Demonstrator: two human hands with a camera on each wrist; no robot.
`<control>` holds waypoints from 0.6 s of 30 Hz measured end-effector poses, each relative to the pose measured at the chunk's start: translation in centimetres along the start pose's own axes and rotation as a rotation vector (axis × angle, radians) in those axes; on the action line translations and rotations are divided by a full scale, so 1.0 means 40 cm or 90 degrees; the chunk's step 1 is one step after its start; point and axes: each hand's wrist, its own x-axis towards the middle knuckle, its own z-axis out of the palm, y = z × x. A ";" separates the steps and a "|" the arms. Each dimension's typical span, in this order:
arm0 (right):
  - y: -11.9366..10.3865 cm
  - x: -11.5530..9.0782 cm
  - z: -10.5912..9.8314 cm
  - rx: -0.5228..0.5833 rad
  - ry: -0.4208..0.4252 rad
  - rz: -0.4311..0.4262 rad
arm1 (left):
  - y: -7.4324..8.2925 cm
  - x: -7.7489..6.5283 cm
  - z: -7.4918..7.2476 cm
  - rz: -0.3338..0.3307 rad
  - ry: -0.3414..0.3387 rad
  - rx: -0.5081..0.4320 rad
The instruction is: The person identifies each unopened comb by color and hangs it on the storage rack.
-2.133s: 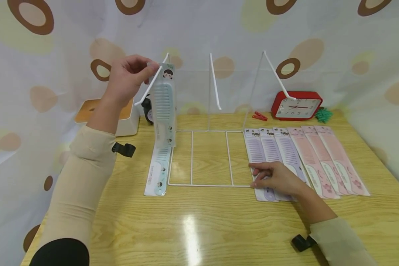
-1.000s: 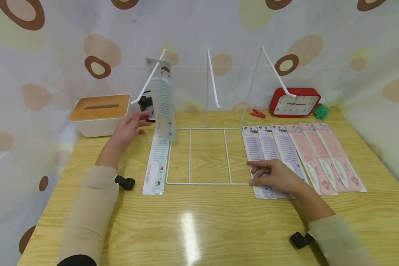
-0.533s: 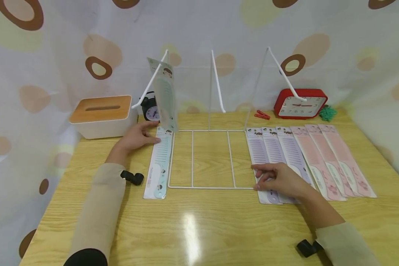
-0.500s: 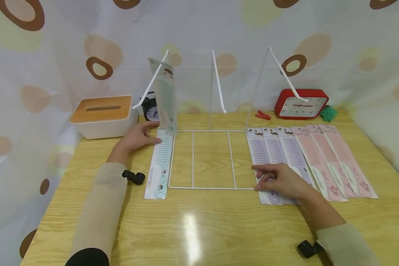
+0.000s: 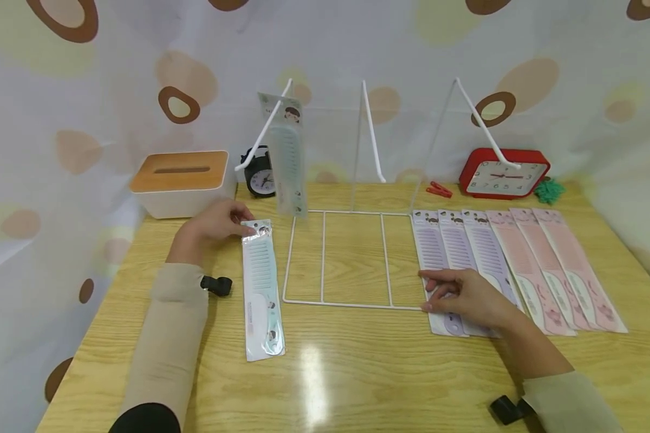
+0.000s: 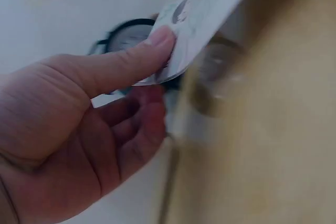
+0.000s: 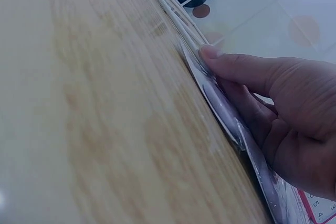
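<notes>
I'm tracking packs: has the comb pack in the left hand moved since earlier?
Yes, lower in the head view: the comb pack reaches further past the rack's front bar.

In front of me hangs a whitish covering, printed with brown rings, peach ovals and pale yellow-green blotches. It carries on down my left and right sides, softly creased and folded. I look down on a desk with yellowish wood grain, running back to that covering. A bright white reflection gleams on its near part.
</notes>
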 end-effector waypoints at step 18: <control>0.010 0.005 -0.002 0.010 -0.014 -0.034 | 0.318 -0.288 -0.086 0.522 0.179 -0.423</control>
